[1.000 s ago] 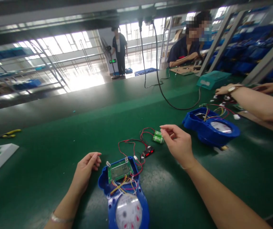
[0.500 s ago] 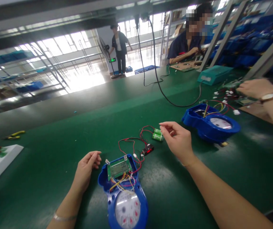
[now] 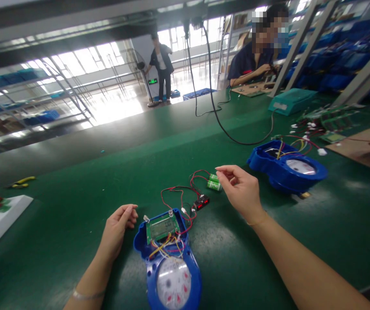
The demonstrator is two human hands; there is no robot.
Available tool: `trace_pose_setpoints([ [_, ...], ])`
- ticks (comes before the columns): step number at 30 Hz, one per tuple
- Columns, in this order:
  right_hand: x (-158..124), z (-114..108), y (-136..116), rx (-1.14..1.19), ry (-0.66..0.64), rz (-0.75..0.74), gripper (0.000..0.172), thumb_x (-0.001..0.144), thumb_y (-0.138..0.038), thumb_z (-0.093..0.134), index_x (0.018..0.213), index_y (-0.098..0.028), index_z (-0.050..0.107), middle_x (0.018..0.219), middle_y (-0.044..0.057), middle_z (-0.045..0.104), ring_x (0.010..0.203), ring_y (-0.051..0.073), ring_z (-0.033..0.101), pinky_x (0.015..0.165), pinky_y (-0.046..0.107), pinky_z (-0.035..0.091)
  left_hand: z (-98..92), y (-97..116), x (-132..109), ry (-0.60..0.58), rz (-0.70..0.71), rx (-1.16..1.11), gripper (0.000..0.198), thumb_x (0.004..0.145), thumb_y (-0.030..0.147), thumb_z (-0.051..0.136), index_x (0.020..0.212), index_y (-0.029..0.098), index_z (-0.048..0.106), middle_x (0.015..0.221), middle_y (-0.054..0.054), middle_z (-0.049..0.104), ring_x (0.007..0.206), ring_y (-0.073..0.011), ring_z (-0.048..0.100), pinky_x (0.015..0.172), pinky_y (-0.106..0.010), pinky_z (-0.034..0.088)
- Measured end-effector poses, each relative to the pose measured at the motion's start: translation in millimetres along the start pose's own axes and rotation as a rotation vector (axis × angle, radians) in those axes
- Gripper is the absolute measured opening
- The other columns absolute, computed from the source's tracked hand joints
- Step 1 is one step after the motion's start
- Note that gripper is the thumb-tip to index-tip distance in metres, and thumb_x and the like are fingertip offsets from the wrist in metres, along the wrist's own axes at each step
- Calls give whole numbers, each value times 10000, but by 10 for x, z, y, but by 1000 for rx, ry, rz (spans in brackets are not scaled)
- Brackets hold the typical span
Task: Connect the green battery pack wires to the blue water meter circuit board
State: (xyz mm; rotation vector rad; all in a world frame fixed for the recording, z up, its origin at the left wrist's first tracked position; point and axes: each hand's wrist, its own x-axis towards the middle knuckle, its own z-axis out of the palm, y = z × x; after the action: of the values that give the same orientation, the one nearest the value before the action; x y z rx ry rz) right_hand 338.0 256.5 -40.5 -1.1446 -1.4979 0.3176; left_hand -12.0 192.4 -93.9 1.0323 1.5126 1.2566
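In front of me lies a blue water meter housing (image 3: 195, 282) with a round dial (image 3: 173, 282). A green circuit board with a small display (image 3: 162, 229) sits in its upper part, with coloured wires below. My left hand (image 3: 122, 224) rests on the table left of the meter, fingers curled and nothing seen in them. Red and black wires run from the board to a small black module with lit red digits (image 3: 201, 202) and two green batteries (image 3: 213, 185). My right hand (image 3: 240, 189) is beside the batteries, thumb and index together; whether it touches them I cannot tell.
A second blue meter (image 3: 284, 168) with loose wires lies to the right. Behind it are a teal box (image 3: 291, 101), circuit boards (image 3: 336, 118) and a hanging black cable (image 3: 209, 86). Yellow-handled pliers (image 3: 23, 182) and a white foam tray (image 3: 7, 224) lie left. Two people are beyond the table.
A co-worker's hand with a watch has drawn back from the circuit boards toward the right edge. The standing person has raised an arm. My hands hold still.
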Motion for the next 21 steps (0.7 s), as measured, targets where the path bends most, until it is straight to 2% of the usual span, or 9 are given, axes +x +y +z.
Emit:
trace_pose_setpoints([
  [21,6,0,-18,-29,-14,31,154,897,-309,625,921,-198,729,704,-10,659,508,111,520,526,252,436,14,28,-7,4,6,-7,483,755,592,751,951,155,692,753,-14,605,667,-119,522,557,-167,434],
])
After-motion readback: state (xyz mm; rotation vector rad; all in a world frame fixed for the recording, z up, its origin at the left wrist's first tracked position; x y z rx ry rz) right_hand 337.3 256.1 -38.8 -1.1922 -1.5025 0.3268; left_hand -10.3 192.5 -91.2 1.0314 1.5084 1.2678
